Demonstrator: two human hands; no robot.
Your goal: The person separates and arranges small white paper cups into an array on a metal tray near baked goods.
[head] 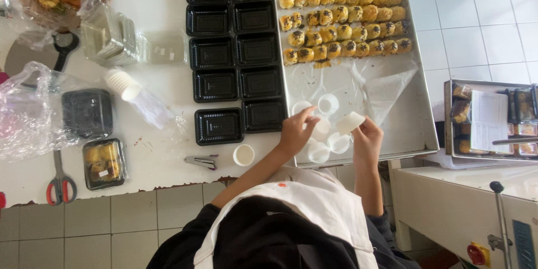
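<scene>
My left hand rests with fingers apart on a cluster of white paper baking cups lying at the near end of a large metal baking tray. Between the fingertips of my right hand is a single white paper cup, held just above the tray. Rows of golden pastries, several topped with dark seeds, fill the tray's far half. Left of the tray, several black plastic trays stand in two columns with nothing in them.
A loose paper cup and a stapler lie near the table's front edge. Further left are red-handled scissors, a packed box of pastries, a sleeve of paper cups and clear lids. A metal tray of packed boxes stands right.
</scene>
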